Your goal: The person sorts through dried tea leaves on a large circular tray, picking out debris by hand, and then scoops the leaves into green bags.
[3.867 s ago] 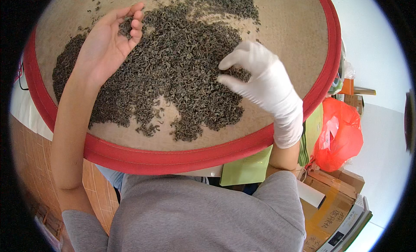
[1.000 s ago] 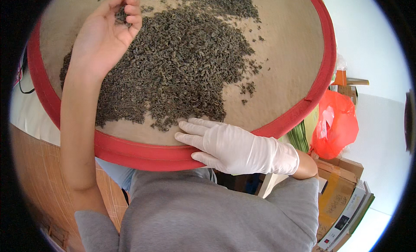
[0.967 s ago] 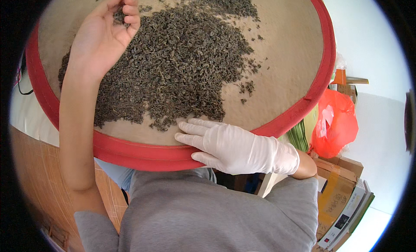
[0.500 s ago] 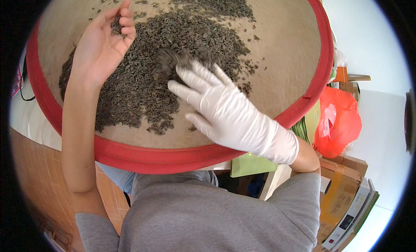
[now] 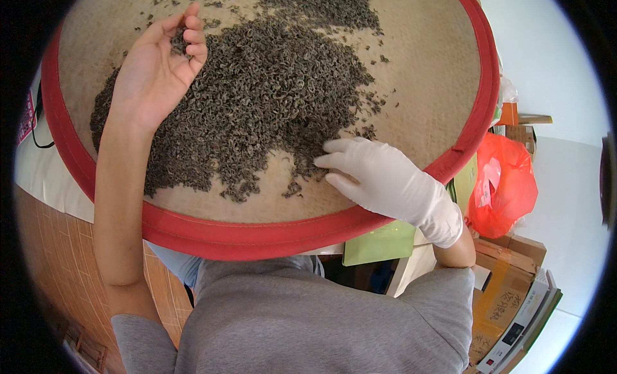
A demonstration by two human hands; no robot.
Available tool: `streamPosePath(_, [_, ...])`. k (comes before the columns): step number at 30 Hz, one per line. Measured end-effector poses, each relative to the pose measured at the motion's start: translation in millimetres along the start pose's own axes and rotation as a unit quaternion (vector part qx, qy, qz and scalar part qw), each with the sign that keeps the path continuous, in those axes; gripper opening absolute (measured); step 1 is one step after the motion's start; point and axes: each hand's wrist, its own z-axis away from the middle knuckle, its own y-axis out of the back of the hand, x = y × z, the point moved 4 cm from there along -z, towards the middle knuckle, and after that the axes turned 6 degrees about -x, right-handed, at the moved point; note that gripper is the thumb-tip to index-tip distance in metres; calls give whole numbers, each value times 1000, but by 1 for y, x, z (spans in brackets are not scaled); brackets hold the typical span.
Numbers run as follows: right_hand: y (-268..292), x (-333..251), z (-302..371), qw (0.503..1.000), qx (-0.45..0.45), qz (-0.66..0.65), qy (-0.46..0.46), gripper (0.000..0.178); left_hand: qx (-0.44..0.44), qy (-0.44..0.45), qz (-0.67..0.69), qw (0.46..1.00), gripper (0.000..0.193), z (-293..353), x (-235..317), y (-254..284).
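Note:
Dark, curled dried tea leaves [image 5: 257,97] lie in a wide, uneven heap on a round tan tray [image 5: 424,84] with a red cloth rim. My bare left hand [image 5: 160,72] is over the heap's left side, palm up. Its fingers curl around a small bunch of the leaves. In a white glove, my right hand [image 5: 373,171] rests low at the heap's right front edge. Its fingers are bent but apart, the tips against the leaves and tray surface, and nothing shows in its grasp.
A second patch of leaves [image 5: 328,4] lies farther back on the tray. Right of the rim are a red plastic bag [image 5: 504,184] and stacked cardboard boxes [image 5: 508,290]. A green folder-like piece [image 5: 379,244] sticks out beneath the rim.
My right hand has moved from the middle of the heap toward me and right, to its front edge. The heap's surface there is spread differently. My left hand stays almost in place.

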Motion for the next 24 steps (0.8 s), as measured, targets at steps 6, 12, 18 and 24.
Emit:
streamPosePath(6, [20, -10, -31, 993, 75, 30, 85, 35, -4, 7, -6, 1000, 24, -4, 3, 12])
streamPosePath(12, [44, -3, -38, 979, 175, 13, 106, 35, 8, 9, -5, 1000, 24, -4, 4, 20])
streamPosePath(18, [2, -34, -28, 991, -83, -46, 89, 33, 15, 7, -14, 1000, 24, 0, 1, 13])
streamPosePath(24, [-28, -67, -30, 979, -122, -57, 154, 43, 8, 12, -6, 1000, 25, -3, 1, 14])
